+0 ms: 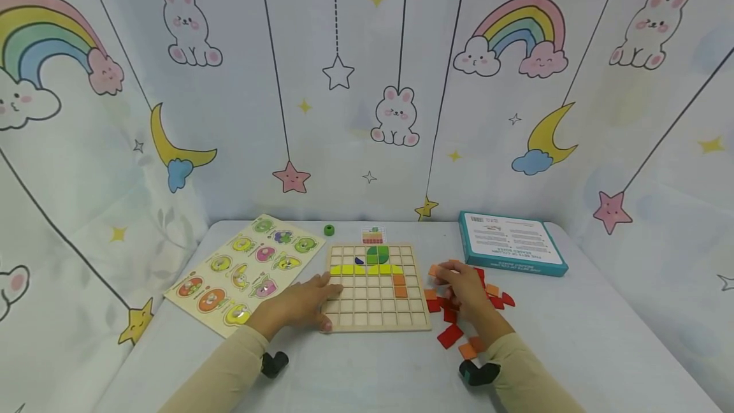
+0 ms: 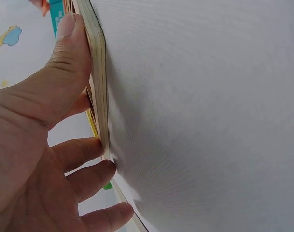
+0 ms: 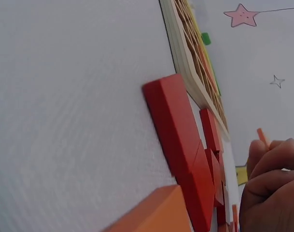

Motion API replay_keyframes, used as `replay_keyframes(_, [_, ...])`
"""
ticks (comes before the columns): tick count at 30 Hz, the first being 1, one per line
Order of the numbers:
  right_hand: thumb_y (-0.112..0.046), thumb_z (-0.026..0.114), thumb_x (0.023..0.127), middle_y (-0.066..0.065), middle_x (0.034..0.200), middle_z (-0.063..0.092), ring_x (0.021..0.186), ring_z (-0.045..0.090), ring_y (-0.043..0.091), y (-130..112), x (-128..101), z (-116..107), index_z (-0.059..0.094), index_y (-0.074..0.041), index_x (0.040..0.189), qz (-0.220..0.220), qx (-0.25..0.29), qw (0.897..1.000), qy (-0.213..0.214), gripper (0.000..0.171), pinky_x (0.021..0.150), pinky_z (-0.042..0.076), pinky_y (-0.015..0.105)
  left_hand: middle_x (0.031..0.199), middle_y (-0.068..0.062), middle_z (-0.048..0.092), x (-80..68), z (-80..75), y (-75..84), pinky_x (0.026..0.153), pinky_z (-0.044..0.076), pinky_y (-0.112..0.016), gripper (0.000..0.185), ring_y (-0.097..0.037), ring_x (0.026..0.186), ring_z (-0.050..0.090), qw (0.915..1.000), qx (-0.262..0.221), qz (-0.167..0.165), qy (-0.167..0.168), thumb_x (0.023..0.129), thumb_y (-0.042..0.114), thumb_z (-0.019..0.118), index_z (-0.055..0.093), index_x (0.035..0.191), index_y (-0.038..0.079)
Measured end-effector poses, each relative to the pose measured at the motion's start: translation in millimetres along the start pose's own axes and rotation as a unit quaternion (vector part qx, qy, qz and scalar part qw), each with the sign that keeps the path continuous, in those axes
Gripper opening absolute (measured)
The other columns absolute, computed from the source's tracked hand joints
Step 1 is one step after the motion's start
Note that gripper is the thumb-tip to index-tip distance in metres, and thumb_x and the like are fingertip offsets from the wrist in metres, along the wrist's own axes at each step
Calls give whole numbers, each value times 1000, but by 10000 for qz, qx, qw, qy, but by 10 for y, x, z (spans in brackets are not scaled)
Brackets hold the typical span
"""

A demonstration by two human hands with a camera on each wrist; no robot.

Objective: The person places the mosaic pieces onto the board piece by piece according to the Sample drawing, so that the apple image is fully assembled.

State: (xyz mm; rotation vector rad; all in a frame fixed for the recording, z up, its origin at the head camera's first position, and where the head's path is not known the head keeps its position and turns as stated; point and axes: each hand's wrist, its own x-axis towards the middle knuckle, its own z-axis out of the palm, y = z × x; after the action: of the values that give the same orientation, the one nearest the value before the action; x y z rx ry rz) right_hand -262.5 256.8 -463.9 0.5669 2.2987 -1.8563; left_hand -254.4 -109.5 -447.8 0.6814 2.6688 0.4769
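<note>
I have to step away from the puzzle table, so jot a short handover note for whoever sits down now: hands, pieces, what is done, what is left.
Left hand: fingers rest on the left edge of the wooden grid board, steadying it.
Right hand: pinches a small orange tile just right of the board, over the loose pile of red and orange tiles.
Done: a green shape near the top, a yellow row beneath it, two orange tiles below its right end.
Left: most cells are empty; the pile is unplaced.

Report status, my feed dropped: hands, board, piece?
Left hand steadies grid board. Right hand pinches orange tile over loose tiles. Nothing in the way.
</note>
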Motion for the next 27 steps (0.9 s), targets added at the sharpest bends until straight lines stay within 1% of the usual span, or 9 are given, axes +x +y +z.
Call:
replay_keyframes(3, [-35, 63, 102, 14, 114, 68, 67, 51, 16, 16, 32, -38, 59, -13, 135, -161, 330, 9993, -19, 40, 56, 41, 21, 165, -13, 32, 0, -13, 3, 122, 26, -60, 81, -35, 153, 28, 10000, -5, 17, 6, 77, 40, 86, 53, 149, 24])
replay_keyframes(7, [-34, 60, 104, 18, 121, 64, 69, 51, 16, 22, 43, -68, 57, -12, 140, -406, 528, 9977, -142, 42, 57, 43, 20, 165, -13, 33, 8, -14, -2, 121, 27, -60, 81, -35, 153, 29, 10000, 8, 21, 15, 77, 39, 86, 53, 149, 24])
replay_keyframes(12, [-32, 63, 102, 17, 127, 64, 73, 52, 15, -5, 23, -77, 55, -10, 143, -414, 718, 9961, -299, 47, 59, 44, 19, 165, -13, 33, 13, -2, -4, 121, 27, -60, 81, -35, 153, 29, 10000, 10, 22, 1, 77, 39, 86, 53, 149, 23])
replay_keyframes(16, [-28, 65, 101, 17, 117, 63, 73, 51, 16, -33, 14, -70, 56, -11, 143, -314, 946, 9945, -317, 46, 57, 44, 18, 165, -14, 33, 15, -3, 0, 121, 27, -61, 81, -36, 153, 29, 10000, 14, 32, 19, 77, 39, 86, 53, 149, 23])
replay_keyframes(20, [-24, 68, 99, 13, 105, 63, 75, 52, 17, -56, 27, -32, 58, -12, 142, -237, 1053, 9937, -302, 46, 57, 43, 19, 165, -14, 33, 11, -7, 4, 121, 27, -61, 81, -36, 153, 28, 10000, 7, 19, 16, 77, 39, 86, 53, 149, 23])
replay_keyframes(23, [-23, 70, 98, 10, 101, 63, 76, 54, 17, -73, 40, 46, 59, -14, 141, -230, 911, 9950, -344, 46, 58, 44, 19, 165, -14, 33, 4, -6, 4, 120, 27, -62, 82, -36, 153, 28, 10000, 5, 5, 16, 76, 39, 87, 53, 149, 22])
replay_keyframes(27, [-22, 71, 96, 10, 93, 63, 70, 53, 17, -103, 65, 202, 58, -14, 139, -343, 625, 9962, -505, 45, 55, 43, 20, 165, -14, 33, -4, -6, 12, 120, 27, -62, 82, -37, 153, 28, 10000, -16, 14, 14, 77, 39, 87, 53, 149, 22])
